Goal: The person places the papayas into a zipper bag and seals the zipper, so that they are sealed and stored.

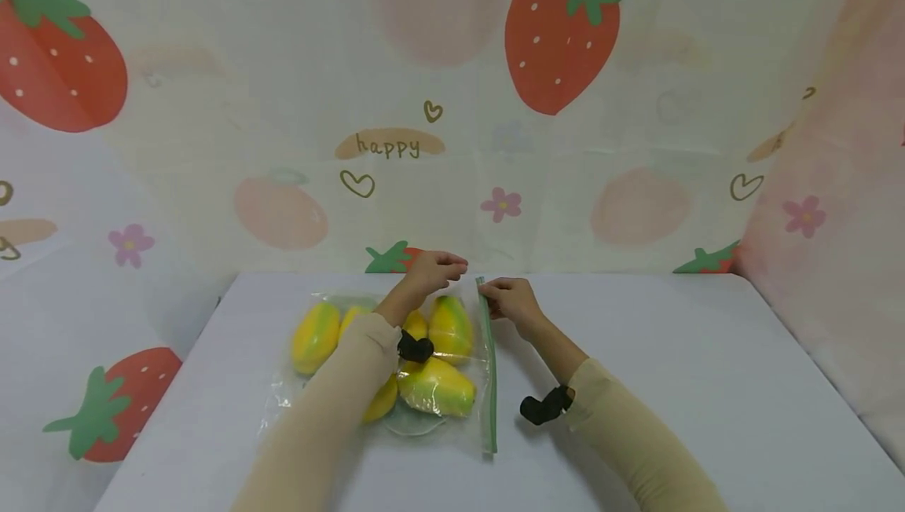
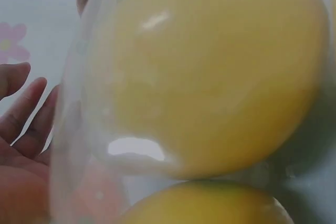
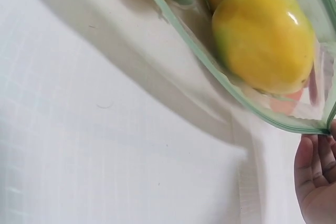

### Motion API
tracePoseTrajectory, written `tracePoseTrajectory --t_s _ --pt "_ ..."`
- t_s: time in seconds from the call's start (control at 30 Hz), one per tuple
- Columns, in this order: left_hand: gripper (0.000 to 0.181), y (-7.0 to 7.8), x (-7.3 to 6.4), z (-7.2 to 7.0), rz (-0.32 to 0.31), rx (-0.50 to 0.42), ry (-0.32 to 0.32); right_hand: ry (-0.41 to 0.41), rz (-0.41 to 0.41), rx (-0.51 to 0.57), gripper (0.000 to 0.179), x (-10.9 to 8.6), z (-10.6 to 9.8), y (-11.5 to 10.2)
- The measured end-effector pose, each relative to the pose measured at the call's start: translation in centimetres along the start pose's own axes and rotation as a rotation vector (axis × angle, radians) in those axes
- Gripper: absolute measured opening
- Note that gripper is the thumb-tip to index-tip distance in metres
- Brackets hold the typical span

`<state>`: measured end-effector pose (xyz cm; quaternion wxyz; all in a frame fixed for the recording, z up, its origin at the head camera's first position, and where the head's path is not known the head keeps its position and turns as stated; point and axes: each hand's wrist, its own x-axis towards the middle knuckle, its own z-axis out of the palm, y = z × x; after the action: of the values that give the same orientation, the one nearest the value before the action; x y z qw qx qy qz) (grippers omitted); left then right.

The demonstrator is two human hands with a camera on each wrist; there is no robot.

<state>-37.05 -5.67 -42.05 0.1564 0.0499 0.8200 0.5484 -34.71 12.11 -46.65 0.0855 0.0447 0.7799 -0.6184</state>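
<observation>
A clear zip bag [image 1: 459, 437] with a green zip strip [image 1: 490, 386] lies on the table, several yellow-green mangoes [image 1: 451, 329] inside it. My right hand [image 1: 514, 302] pinches the far end of the strip between thumb and fingers. In the right wrist view the bag's mouth gapes around a mango [image 3: 265, 35], and the right fingers hold the corner of the green edge [image 3: 231, 90]. My left hand [image 1: 433, 270] hovers over the bag's far side, fingers extended and holding nothing. The left wrist view shows its spread fingers beside the film, close to a mango [image 2: 210, 77].
A clear curved rim [image 1: 415, 427] shows beneath the mangoes. The white table [image 1: 672, 386] extends to both sides of the bag. Behind it hangs a strawberry-print cloth [image 1: 551, 206]. Each wrist carries a black camera [image 1: 546, 406].
</observation>
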Motion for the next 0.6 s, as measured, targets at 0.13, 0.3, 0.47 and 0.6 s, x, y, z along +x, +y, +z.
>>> tracePoseTrajectory --t_s 0.13,0.3,0.47,0.6 --pt "0.038 0.1 0.3 -0.2 -0.016 0.005 -0.04 0.006 -0.016 0.029 0.027 0.1 0.0 0.0" --pt "0.039 0.2 0.6 -0.2 -0.011 0.039 -0.092 0.009 -0.029 0.035 0.026 0.0 0.0 0.1" --pt "0.037 0.3 1.2 0.4 -0.01 0.086 -0.125 -0.002 -0.035 0.04 0.027 0.0 -0.3 0.0" --pt "0.033 0.2 1.4 0.9 -0.02 0.142 -0.109 -0.012 -0.03 0.046 0.027 0.0 -0.4 0.0"
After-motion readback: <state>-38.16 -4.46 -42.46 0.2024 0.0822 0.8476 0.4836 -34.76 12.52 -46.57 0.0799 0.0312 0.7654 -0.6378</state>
